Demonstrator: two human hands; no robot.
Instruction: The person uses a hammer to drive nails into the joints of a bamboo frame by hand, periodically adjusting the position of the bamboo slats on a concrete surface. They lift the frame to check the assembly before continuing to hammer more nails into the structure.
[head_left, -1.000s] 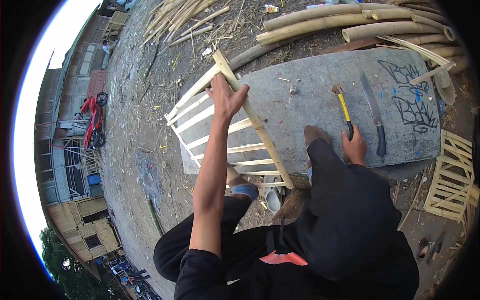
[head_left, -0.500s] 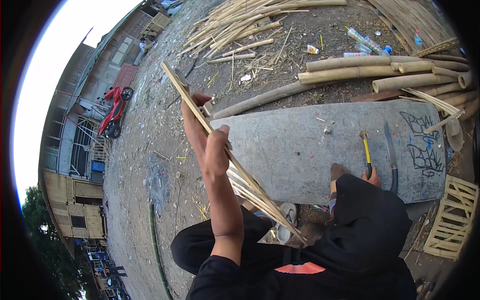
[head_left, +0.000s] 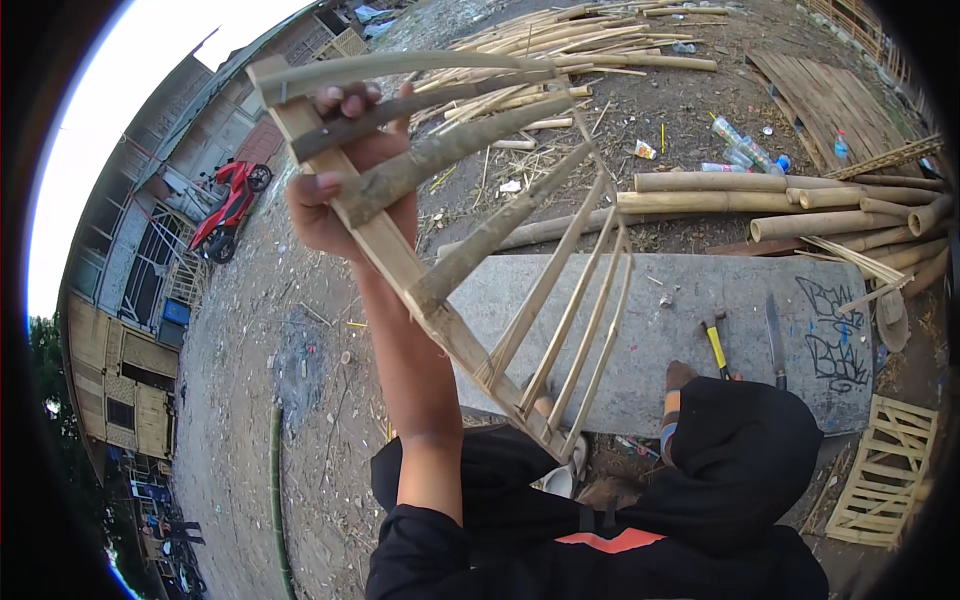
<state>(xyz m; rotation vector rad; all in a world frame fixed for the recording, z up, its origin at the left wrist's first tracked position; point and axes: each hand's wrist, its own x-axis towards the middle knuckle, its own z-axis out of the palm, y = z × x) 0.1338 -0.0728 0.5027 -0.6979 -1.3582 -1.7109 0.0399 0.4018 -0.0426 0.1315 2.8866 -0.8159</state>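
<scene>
My left hand (head_left: pixel 350 190) is raised and closed around the edge rail of a slatted bamboo panel (head_left: pixel 465 240), its fingers reaching between the slats. Several slats fan away from that rail, and the panel tilts over the grey board (head_left: pixel 600 370). On the right, a hammer (head_left: pixel 715 345) with a yellow handle lies low over the board. Only a sliver of my right hand (head_left: pixel 738 377) shows at the handle's end, the rest being hidden behind my knee. Beside the hammer rests a long knife (head_left: pixel 775 340) with a dark handle.
Bamboo poles (head_left: pixel 720 195) lie beyond the board, with split strips (head_left: pixel 600 45) farther back. Plastic bottles (head_left: pixel 740 145) litter the ground. A second slatted panel (head_left: pixel 882 470) is at the right. A red motorbike (head_left: pixel 228 212) stands far left.
My left hand has turned the bamboo panel from nearly edge-on to showing its slats, and lifted it up and left. The hammer has tilted slightly, and my right hand is now more hidden.
</scene>
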